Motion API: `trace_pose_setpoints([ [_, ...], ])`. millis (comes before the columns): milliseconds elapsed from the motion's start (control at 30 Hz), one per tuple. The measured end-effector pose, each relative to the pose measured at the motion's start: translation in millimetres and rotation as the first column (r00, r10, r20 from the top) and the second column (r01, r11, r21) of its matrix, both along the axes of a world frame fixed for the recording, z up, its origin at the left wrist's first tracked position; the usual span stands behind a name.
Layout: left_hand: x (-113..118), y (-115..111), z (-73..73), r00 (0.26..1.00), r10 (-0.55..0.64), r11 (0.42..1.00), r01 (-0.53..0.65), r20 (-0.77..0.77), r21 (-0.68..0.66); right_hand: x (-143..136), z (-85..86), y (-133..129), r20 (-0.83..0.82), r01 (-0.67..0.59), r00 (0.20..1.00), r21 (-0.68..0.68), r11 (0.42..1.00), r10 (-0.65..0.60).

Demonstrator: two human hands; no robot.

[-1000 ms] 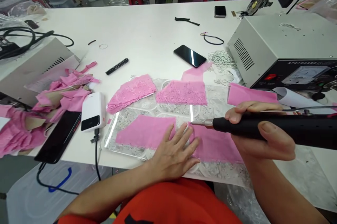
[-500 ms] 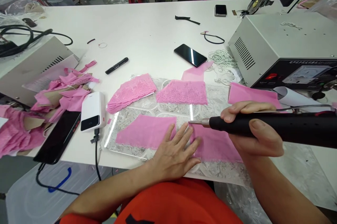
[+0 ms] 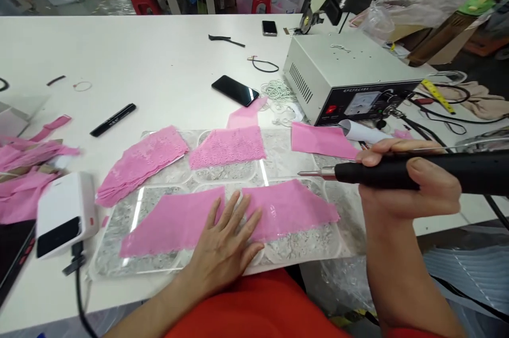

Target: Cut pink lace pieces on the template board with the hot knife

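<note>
My left hand lies flat with fingers spread, pressing the facing edges of two smooth pink fabric pieces. The left piece tapers to the left, and the right piece tapers to the right. Both rest on a clear-topped, marble-patterned board. In my right hand is a black handheld ultrasonic welder, held level. Its tapered metal tip points left, just above the right piece's upper edge and apart from my left hand. Behind them lie a stack of pink lace pieces and another lace piece.
A grey control box with a meter stands at the back right. A phone, white elastic cords and a black marker lie beyond the board. On the left are a white power bank and pink scraps.
The welder's tip has moved right and off the fabric beside my left fingers. More of the right piece shows. My left hand stays on the fabric. The view has turned right.
</note>
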State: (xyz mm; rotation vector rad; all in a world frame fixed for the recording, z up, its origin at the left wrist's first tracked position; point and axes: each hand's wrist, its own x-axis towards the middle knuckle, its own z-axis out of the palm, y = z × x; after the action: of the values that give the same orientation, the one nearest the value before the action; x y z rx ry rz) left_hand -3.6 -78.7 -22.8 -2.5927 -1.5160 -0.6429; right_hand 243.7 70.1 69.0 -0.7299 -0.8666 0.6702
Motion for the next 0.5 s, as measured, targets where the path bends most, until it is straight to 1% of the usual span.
trace_pose_setpoints([
  [67,0.4,0.4,-0.6,1.000,0.000,1.000,0.000,-0.001,0.010,10.6,-6.6,-1.1,-0.006,0.048,0.999,-0.029,0.998,-0.049],
  [100,0.6,0.4,-0.5,1.000,0.000,1.000,0.000,-0.001,0.012,13.2,-10.6,-1.9,-0.008,0.050,0.999,-0.035,0.998,-0.050],
  [200,0.4,-0.2,0.4,1.000,0.001,1.000,-0.001,-0.014,0.007,13.8,-21.1,-3.2,-0.002,0.005,1.000,-0.009,1.000,-0.005],
  [267,0.0,-0.7,1.1,1.000,0.006,1.000,-0.006,-0.021,-0.001,11.9,-25.3,-2.9,0.007,-0.041,0.999,0.019,0.999,0.040],
  [367,-0.5,-1.3,1.6,1.000,0.014,1.000,-0.015,-0.024,-0.013,10.5,-28.1,-1.8,0.019,-0.085,0.996,0.049,0.995,0.085],
  [500,-0.8,-1.1,1.6,1.000,0.010,1.000,-0.011,-0.014,-0.017,11.3,-30.3,-2.8,0.053,-0.097,0.994,0.046,0.994,0.095],
])
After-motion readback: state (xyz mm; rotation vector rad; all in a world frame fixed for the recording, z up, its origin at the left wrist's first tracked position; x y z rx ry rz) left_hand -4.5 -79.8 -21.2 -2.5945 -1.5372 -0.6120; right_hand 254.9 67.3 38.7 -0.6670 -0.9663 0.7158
